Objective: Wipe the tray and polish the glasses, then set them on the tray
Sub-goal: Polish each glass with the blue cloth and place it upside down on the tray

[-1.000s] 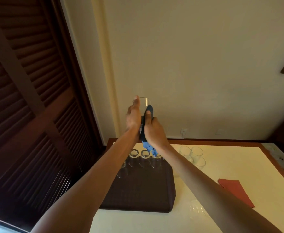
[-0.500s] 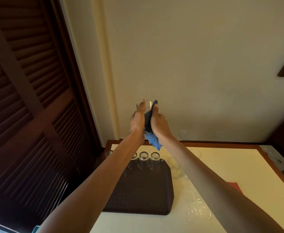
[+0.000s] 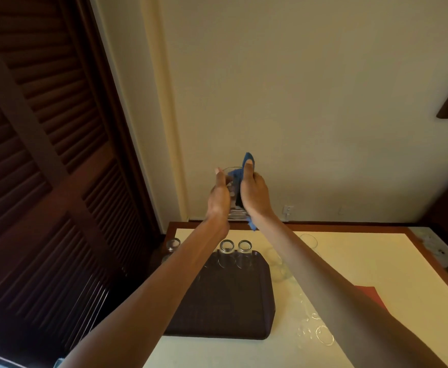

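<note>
A pale wall (image 3: 310, 88) fills the upper middle and right of the frame, and a dark louvred door (image 3: 39, 168) takes the whole left side. A cream table (image 3: 376, 266) with a brown edge spreads across the lower right. On its left part lies the dark tray (image 3: 233, 309), just below the frame's centre, partly crossed by the left forearm.

Both arms reach up from the bottom edge and meet at the centre, in front of the wall and above the tray's far end. The left hand (image 3: 218, 197) grips the glass (image 3: 234, 212) by its left side, fingers curled round it. The right hand (image 3: 254, 196) holds the blue cloth (image 3: 248, 158) against the glass's right side, thumb pointing up along the fabric. One end of the cloth sticks up above the thumb, part seems to fold in over the rim, and a tail hangs below the wrist.

Two tray glasses (image 3: 227, 251) stand side by side at the tray's far edge. A third glass (image 3: 173, 244) shows left of the forearm; whether it stands on the tray is unclear. More loose glasses (image 3: 308, 241) stand on the table right of the tray, with others near the lower right. A red napkin (image 3: 371, 296) lies at the right, behind the right forearm. A socket (image 3: 287, 209) sits low on the wall.
</note>
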